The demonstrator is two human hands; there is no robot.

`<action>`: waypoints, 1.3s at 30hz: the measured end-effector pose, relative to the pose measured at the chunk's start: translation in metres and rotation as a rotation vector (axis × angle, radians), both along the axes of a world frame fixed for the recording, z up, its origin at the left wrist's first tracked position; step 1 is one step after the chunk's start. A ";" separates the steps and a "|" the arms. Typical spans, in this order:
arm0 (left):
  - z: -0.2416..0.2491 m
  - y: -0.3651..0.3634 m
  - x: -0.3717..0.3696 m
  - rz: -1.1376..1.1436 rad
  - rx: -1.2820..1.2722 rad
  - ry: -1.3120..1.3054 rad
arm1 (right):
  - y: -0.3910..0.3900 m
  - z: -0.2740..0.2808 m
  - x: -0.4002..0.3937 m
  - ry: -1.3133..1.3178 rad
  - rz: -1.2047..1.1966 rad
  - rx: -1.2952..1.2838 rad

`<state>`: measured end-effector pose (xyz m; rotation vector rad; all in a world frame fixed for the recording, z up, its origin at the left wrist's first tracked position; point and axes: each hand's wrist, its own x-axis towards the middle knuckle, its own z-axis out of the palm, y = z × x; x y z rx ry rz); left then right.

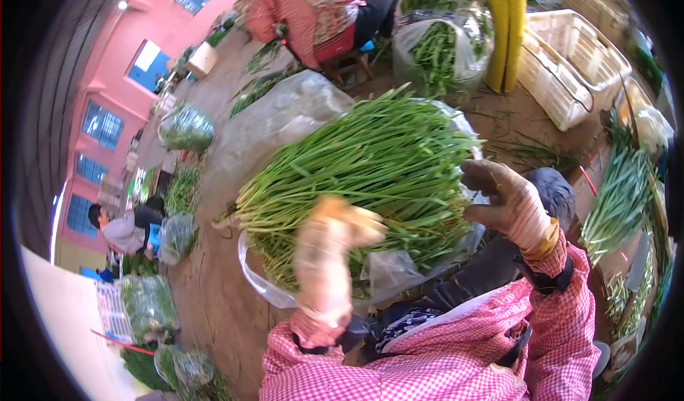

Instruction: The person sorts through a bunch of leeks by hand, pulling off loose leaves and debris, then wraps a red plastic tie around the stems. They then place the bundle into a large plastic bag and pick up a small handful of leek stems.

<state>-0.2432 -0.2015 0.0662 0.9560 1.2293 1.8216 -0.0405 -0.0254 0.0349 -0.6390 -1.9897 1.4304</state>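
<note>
A large heap of long green chives (363, 166) lies in front of me on a clear plastic bag (392, 276), with the pale stem ends toward the left. My left hand (338, 233), in a light glove, is over the near side of the heap. Motion smears its fingers, and I cannot tell whether they hold anything. At the right edge of the heap is my right hand (507, 203), in a striped, soiled glove. Its thumb and fingers are spread apart beside the leaf tips, and nothing shows between them.
More long leaves (620, 187) lie to my right, near a knife blade (638, 262). White plastic crates (559, 66) stand at the back right beside a yellow post (504, 30). A bagged bundle of greens (442, 52) stands ahead. Two other people sit working ahead and at left.
</note>
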 end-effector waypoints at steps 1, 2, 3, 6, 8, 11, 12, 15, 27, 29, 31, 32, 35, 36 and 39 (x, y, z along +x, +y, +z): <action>-0.004 -0.015 -0.026 0.325 0.076 -0.126 | -0.003 0.004 -0.018 -0.007 0.035 0.144; -0.012 -0.035 -0.053 0.525 0.095 -0.164 | -0.008 0.010 -0.035 -0.024 0.079 0.206; -0.022 -0.052 -0.079 0.719 0.118 -0.204 | -0.013 0.019 -0.051 -0.040 0.118 0.274; -0.043 -0.085 -0.150 1.083 -0.069 0.125 | -0.027 0.029 -0.091 -0.051 0.225 0.350; -0.049 -0.088 -0.201 1.059 -0.160 0.054 | -0.034 0.030 -0.113 -0.062 0.277 0.378; -0.049 -0.076 -0.274 0.863 -0.421 0.107 | -0.043 0.033 -0.132 -0.129 0.370 0.382; -0.045 -0.067 -0.290 0.780 -0.509 0.115 | -0.045 0.029 -0.136 -0.090 0.372 0.393; -0.045 -0.045 -0.313 0.525 -0.745 0.122 | -0.045 0.026 -0.141 -0.132 0.393 0.279; -0.049 -0.064 -0.276 0.399 -0.577 0.127 | -0.037 0.046 -0.200 -0.248 0.475 0.595; -0.068 -0.079 -0.274 0.376 -0.437 0.181 | -0.050 0.054 -0.230 -0.344 0.508 0.724; -0.067 -0.089 -0.251 0.386 -0.373 0.235 | -0.063 0.048 -0.264 -0.242 0.532 0.893; -0.064 -0.094 -0.237 0.417 -0.357 0.237 | -0.073 0.046 -0.281 -0.227 0.522 1.010; -0.063 -0.103 -0.212 0.494 -0.317 0.370 | -0.096 0.033 -0.325 -0.229 0.530 1.271; -0.066 -0.107 -0.212 0.511 -0.306 0.499 | -0.102 0.024 -0.339 -0.265 0.562 1.300; -0.079 -0.119 -0.219 0.510 -0.263 0.705 | -0.112 0.005 -0.361 -0.469 0.711 1.191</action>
